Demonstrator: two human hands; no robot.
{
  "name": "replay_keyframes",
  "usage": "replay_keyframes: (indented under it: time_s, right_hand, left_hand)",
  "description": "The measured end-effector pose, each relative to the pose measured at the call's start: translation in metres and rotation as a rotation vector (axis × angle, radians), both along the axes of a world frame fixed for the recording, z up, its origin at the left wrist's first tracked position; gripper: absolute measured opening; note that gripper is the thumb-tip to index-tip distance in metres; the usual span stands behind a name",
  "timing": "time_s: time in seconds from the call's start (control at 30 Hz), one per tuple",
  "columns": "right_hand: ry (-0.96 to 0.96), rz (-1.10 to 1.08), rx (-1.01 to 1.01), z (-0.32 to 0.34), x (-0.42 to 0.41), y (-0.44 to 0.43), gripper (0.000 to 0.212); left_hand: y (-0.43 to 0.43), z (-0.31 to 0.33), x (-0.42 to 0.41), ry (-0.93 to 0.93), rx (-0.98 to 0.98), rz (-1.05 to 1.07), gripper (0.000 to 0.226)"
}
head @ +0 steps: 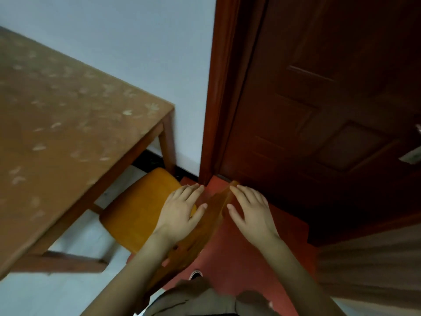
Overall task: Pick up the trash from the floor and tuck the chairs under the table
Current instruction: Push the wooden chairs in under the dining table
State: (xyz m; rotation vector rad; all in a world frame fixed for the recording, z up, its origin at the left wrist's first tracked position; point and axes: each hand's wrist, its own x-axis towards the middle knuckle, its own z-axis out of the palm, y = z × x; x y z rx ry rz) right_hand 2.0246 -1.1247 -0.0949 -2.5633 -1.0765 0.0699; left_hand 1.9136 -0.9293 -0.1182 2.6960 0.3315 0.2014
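An orange wooden chair point(139, 208) stands at the end of the brown table point(63, 124), its seat partly under the tabletop. Its backrest point(214, 215) rises toward me between my two hands. My left hand point(182, 210) lies flat over the backrest's left side with fingers spread. On the other side of the backrest's top edge, my right hand point(248, 210) hovers with fingers apart, a fingertip near the top corner. Neither hand is closed around anything. No trash shows on the floor in this view.
A dark red-brown door point(319, 110) and its frame point(218, 99) stand close behind the chair on the right. The pale wall point(136, 53) runs behind the table. Red floor point(246, 252) lies under me, pale tiles point(79, 242) under the table. My shoe tip point(196, 274) shows below.
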Motion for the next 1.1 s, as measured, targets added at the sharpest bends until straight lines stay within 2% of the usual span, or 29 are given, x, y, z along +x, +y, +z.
replay_keyframes:
  time_s: [0.27, 0.47, 0.7, 0.9, 1.1]
  right_hand:
    - [0.044, 0.424, 0.01, -0.012, 0.046, 0.035, 0.055]
    - [0.052, 0.748, 0.027, -0.017, 0.063, 0.04, 0.054]
    - [0.048, 1.052, 0.011, -0.039, 0.074, 0.035, 0.054]
    - [0.077, 1.111, -0.255, -0.072, 0.085, 0.035, 0.06]
    - [0.145, 1.048, -0.229, -0.083, 0.09, 0.041, 0.059]
  left_hand:
    - [-0.011, -0.003, -0.025, 0.05, 0.037, 0.366, 0.056]
    - [-0.073, -0.005, -0.043, 0.032, 0.008, 0.662, 0.057]
    - [-0.143, -0.019, -0.051, 0.053, 0.04, 0.891, 0.057]
    - [-0.164, -0.04, -0.058, 0.143, -0.024, 0.977, 0.057]
    - [-0.152, -0.051, -0.057, 0.058, -0.034, 1.009, 0.045]
